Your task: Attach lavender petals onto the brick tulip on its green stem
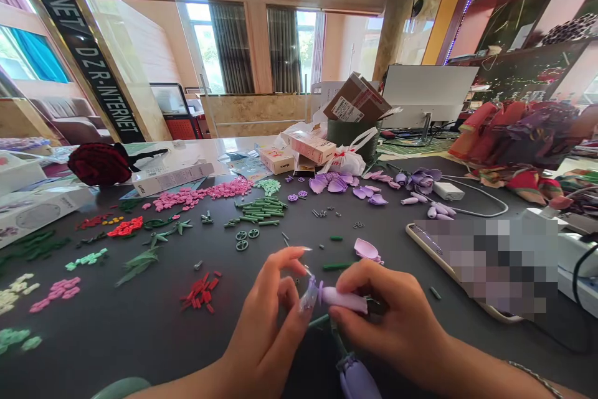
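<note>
Behind you the black banner (79,44) read "D.Z.R-INTERNET". The dark matte table (140,330) carried sorted plastic bits (196,197) (pink, green, red). Above its near edge your right hand (392,318) pinched a smooth lilac petal piece (343,298), and your left hand (271,324) gripped its tip.

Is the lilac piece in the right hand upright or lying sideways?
Sideways: the right hand pinches the lilac piece level, pointing toward the left hand.
</note>
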Motion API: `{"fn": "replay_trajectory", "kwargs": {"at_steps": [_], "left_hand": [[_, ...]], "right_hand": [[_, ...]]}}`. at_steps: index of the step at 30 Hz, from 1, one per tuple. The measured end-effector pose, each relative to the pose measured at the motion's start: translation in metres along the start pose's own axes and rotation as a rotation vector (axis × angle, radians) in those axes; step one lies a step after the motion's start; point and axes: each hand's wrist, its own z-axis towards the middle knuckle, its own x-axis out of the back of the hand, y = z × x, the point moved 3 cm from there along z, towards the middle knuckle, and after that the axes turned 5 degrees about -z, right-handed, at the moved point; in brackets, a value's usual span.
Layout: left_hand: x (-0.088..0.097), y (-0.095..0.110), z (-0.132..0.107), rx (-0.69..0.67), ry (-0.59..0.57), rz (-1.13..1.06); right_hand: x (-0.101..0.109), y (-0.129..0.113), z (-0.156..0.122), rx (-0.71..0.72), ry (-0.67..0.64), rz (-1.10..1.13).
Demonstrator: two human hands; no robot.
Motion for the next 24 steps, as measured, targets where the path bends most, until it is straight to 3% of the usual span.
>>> {"fn": "replay_trajectory", "kwargs": {"at_steps": [4,9,12,15,18,21,24], "left_hand": [[-0.004,0.003,0.003,0.007,-0.144,0.093],[-0.005,0.007,0.006,-0.03,-0.199,0.183],[-0.004,0.005,0.006,-0.015,-0.192,0.128],[-0.002,0.004,0.007,0.052,-0.133,0.039],[-0.003,0.004,0.01,0.155,-0.071,-0.063],[-0.004,0.002,0.012,0.251,-0.021,-0.181],[-0.003,-0.004,0.012,0.286,0.023,-0.29]], "right_hand": [[0.001,0.001,0.001,0.005,-0.034,0.058],[-0.001,0.001,-0.002,0.034,-0.075,0.129],[0.002,0.004,0.0,0.088,-0.119,0.107],[0.012,0.018,0.007,0.111,-0.126,-0.096],[0.024,0.042,0.015,0.047,-0.19,-0.442],[0.029,0.067,0.017,-0.169,-0.436,-0.682],[0.029,0.081,0.014,-0.339,-0.612,-0.752]]}}
